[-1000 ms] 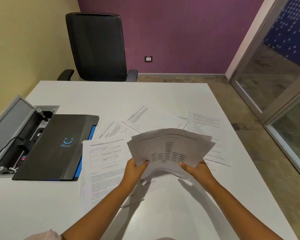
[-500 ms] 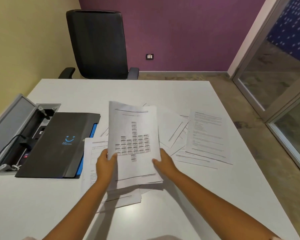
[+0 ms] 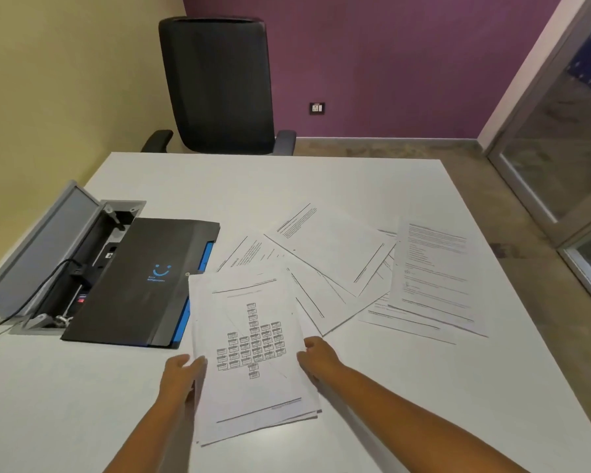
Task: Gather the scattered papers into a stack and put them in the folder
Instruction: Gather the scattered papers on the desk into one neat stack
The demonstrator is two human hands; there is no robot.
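A stack of white papers (image 3: 253,356), topped by a sheet with a box chart, lies flat on the white table (image 3: 321,179) in front of me. My left hand (image 3: 181,377) grips the stack's left edge. My right hand (image 3: 316,353) presses against its right edge. Several loose printed sheets (image 3: 335,257) lie fanned out to the right, the farthest sheet (image 3: 434,271) near the table's right edge. A black folder (image 3: 144,281) with a blue smiley logo lies closed to the left of the stack, blue edging showing along its right side.
An open grey cable box (image 3: 58,254) with plugs and a black cord is set into the table left of the folder. A black office chair (image 3: 219,87) stands at the far edge. A glass door (image 3: 567,145) is on the right.
The stack was held up and fanned between both hands, then turned upright and lowered. It now lies flat on the table over the sheets near the folder, both hands at its sides.
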